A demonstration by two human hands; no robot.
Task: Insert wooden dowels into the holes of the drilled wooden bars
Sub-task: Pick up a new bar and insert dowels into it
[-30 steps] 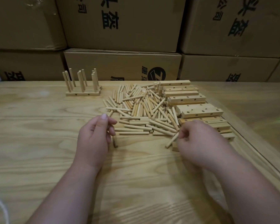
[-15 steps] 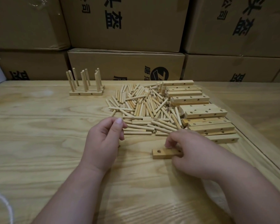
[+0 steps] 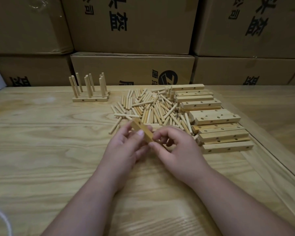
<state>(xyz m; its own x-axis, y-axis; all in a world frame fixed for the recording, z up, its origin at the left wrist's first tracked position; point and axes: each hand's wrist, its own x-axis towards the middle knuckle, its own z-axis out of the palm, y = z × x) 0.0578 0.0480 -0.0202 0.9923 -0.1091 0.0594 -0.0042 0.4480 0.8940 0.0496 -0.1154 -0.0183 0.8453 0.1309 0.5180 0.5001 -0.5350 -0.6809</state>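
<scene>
1. Head view, far left of the surface: finished bars with upright dowels.
2. Centre: left hand and right hand, each grip grasping one drilled bar, lifted and tilted.
3. Advisable: turn holes upward, hold steady, then push a dowel straight in.
4. Behind and right: loose dowels, bar stack, cardboard boxes.
</scene>
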